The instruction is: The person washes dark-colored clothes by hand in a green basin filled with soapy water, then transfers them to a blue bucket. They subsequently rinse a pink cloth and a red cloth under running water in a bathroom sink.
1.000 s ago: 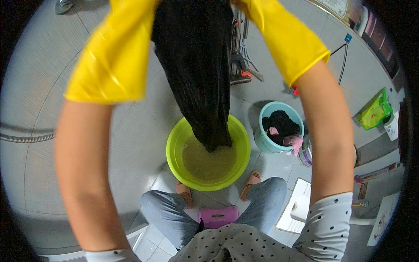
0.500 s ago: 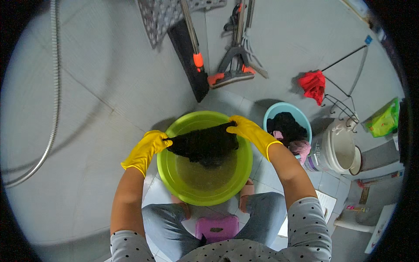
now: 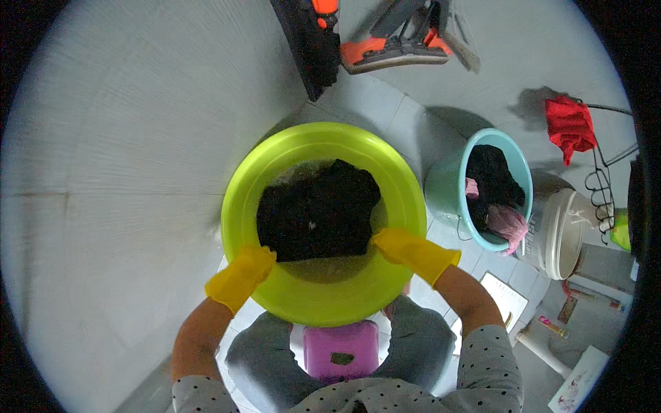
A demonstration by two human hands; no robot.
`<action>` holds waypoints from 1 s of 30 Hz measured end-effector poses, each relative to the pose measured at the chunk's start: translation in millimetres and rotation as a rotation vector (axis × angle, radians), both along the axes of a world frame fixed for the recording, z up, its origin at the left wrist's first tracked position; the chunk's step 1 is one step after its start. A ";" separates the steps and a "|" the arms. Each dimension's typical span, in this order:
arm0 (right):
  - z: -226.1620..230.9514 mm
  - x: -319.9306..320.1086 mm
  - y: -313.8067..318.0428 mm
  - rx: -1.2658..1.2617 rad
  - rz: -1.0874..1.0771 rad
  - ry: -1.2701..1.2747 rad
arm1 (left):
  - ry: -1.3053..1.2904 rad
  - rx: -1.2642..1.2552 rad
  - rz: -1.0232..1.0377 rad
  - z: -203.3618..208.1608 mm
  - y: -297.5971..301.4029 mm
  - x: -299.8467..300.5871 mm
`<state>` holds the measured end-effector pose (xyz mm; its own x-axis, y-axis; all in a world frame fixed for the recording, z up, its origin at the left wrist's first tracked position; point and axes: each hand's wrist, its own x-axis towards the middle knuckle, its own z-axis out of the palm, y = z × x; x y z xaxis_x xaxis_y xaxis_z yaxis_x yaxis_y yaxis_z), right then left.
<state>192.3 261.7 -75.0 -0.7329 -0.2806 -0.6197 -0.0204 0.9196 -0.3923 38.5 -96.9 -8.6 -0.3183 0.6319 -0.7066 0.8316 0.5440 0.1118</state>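
A black cloth lies spread in murky water inside a wide lime-green basin. My left hand, in a yellow rubber glove, pinches its near left corner just over the basin's left side. The near right corner is in the fingers of my right hand, gloved the same way, over the right side of the basin. Between my hands the cloth's near edge runs nearly straight. Much of its lower side is hidden by the water.
A light blue bucket with dark and pink clothes stands to the right, beside a white pail. A pink stool is between my knees. Orange-and-black cleaning tools lean at the far wall; a red cloth hangs at right.
Both hands have come down and toward me with the black cloth, which was stretched up over the water and now lies in it. My view has moved closer to the basin.
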 end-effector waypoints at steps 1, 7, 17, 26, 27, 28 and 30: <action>6.3 -10.2 -8.5 -0.050 -0.088 -0.049 | -0.071 -0.031 0.039 -10.0 -3.6 7.5; 16.9 -44.6 -63.7 -0.187 -0.450 0.364 | -0.349 0.297 0.734 -25.6 57.2 23.7; -29.2 -87.3 -42.4 -0.686 -1.221 -0.293 | -0.432 0.314 0.864 -71.8 89.8 10.2; -59.5 -77.4 -35.7 -0.996 -1.344 -0.595 | -1.475 0.664 1.948 -87.2 103.6 32.3; -61.4 -75.9 -37.2 -1.001 -1.394 -0.593 | -1.576 0.691 2.047 -85.5 107.4 30.8; -64.5 -73.4 -39.3 -1.005 -1.443 -0.591 | -1.613 0.617 2.070 -83.2 111.3 30.0; -62.1 -70.6 -45.2 -0.973 -1.446 -0.482 | -1.674 0.470 2.121 -77.9 115.8 29.9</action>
